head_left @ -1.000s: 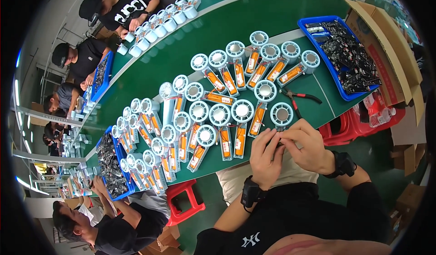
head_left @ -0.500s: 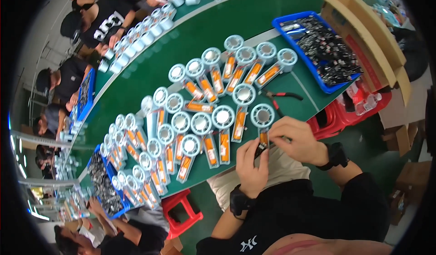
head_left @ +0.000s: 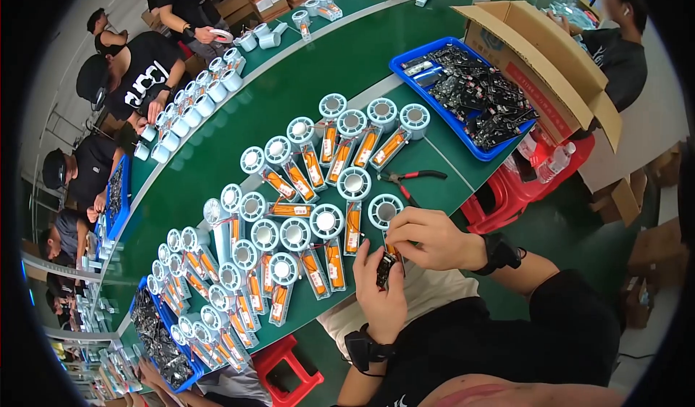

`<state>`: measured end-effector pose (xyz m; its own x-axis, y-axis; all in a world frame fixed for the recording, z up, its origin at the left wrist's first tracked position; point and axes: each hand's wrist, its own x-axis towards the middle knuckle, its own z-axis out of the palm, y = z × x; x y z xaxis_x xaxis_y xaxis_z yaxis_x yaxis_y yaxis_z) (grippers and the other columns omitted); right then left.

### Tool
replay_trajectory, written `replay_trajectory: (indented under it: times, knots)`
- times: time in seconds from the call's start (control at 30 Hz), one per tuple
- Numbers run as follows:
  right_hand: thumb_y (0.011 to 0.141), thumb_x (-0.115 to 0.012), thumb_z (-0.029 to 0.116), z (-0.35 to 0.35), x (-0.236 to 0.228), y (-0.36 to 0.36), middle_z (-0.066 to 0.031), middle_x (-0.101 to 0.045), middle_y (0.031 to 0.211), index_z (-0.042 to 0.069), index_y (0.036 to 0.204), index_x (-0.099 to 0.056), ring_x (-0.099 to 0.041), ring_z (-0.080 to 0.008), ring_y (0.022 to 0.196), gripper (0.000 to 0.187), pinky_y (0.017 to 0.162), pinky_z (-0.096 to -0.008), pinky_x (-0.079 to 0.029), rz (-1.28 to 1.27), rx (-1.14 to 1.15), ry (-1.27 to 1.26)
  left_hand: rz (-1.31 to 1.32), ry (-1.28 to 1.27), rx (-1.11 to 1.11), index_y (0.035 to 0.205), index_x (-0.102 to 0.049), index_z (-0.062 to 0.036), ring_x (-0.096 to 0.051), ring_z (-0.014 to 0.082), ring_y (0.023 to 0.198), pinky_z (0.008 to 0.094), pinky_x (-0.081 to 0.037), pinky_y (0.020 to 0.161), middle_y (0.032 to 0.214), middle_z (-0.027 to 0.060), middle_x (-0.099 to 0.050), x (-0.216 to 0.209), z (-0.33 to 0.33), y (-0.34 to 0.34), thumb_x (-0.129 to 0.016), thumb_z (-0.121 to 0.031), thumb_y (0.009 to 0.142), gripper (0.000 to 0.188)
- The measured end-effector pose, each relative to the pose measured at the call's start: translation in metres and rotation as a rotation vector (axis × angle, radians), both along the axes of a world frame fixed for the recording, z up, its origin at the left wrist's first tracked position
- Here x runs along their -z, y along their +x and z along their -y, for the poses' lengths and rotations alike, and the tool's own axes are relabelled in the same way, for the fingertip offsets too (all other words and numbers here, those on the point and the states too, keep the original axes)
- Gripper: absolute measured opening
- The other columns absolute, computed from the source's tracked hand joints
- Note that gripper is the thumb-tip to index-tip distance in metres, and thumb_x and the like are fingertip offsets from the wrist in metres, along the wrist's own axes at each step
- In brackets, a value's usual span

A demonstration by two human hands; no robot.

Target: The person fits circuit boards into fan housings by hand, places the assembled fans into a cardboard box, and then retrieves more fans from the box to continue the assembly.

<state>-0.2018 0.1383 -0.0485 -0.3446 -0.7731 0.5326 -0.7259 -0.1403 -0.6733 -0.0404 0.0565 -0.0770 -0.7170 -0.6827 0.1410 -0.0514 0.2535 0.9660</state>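
Between the thumb and fingers of my left hand (head_left: 379, 300) is a small black circuit board (head_left: 386, 268), its parts facing up. Just right of it, my right hand (head_left: 438, 242) is closed in a pinch over the handle of a light blue handheld fan (head_left: 384, 208). A bit of orange battery (head_left: 392, 250) shows under those fingers; whatever they pinch is too small or hidden to tell. The fan's round grille end lies on the green table, pointing away from me. Pliers with red and black handles (head_left: 410, 182) rest beyond my right hand.
Several similar fans (head_left: 327, 220) with open handles and orange batteries cover the table to the left. A blue tray of circuit boards (head_left: 452, 126) stands at the far right beside a cardboard box (head_left: 532, 66). Red stools (head_left: 289, 371) stand by the table edge. Co-workers sit across and left.
The whole view has shifted, so the table's things appear further left and lower. Both hands stay at the same fan; the circuit board in my left hand now shows more of its face.
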Motion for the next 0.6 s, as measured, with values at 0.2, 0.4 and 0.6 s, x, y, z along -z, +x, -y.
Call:
replay_trajectory:
  times: [0.2,0.4,0.6]
  knots:
    - [0.083,-0.075,-0.002,0.01,-0.013,-0.003,-0.0101,-0.07,0.102,0.004,0.099,-0.072,-0.07,-0.0264,0.085,0.017,0.071,-0.0342,-0.058,-0.021,-0.052,0.064,-0.113,-0.021,0.004,0.13,-0.06,0.0055,-0.057,0.0371,0.129,0.0422,-0.048,0.105,0.153,0.0237,-0.045,0.002,-0.001,-0.004,-0.068,-0.004,0.094,0.038]
    - [0.082,-0.078,-0.002,0.006,-0.024,-0.018,-0.0114,-0.072,0.104,0.002,0.098,-0.072,-0.071,-0.0289,0.093,0.018,0.077,-0.0358,-0.058,0.156,-0.164,0.149,-0.069,-0.149,0.044,0.134,-0.057,0.0041,-0.054,0.0277,0.133,0.0345,-0.053,0.1,0.155,0.0205,-0.043,0.005,0.007,-0.006,-0.062,-0.001,0.097,0.037]
    - [0.082,-0.079,-0.004,0.003,-0.012,-0.019,-0.0125,-0.073,0.104,0.001,0.098,-0.072,-0.071,-0.0281,0.095,0.018,0.08,-0.0357,-0.058,0.174,-0.082,0.095,-0.052,0.039,0.067,0.131,-0.059,0.0043,-0.057,0.0341,0.128,0.04,-0.048,0.105,0.148,0.0218,-0.051,0.006,0.009,-0.004,-0.065,-0.003,0.095,0.037]
